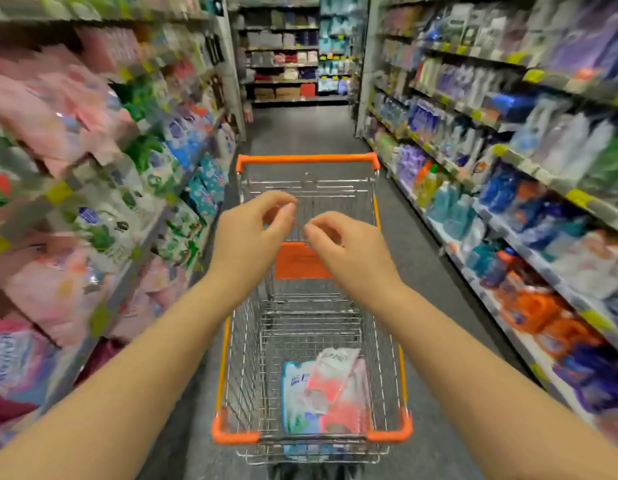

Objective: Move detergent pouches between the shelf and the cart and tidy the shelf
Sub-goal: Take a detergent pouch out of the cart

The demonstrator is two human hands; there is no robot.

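A wire shopping cart [228, 358] with orange trim stands in the aisle straight ahead of me. Two detergent pouches lie in its basket near me: a pink one [338, 386] on top of a blue-and-white one [295, 396]. My left hand [255, 233] and my right hand [342, 251] hover side by side above the cart, fingers loosely curled, holding nothing. The shelf on my left [93, 209] is packed with pink, green and blue pouches, blurred by motion.
Shelves of bottles and pouches [508, 202] line the right side of the aisle. Grey floor [300, 133] runs ahead to a cross shelf [283, 64] of folded goods at the far end. The cart's orange flap [297, 261] sits below my hands.
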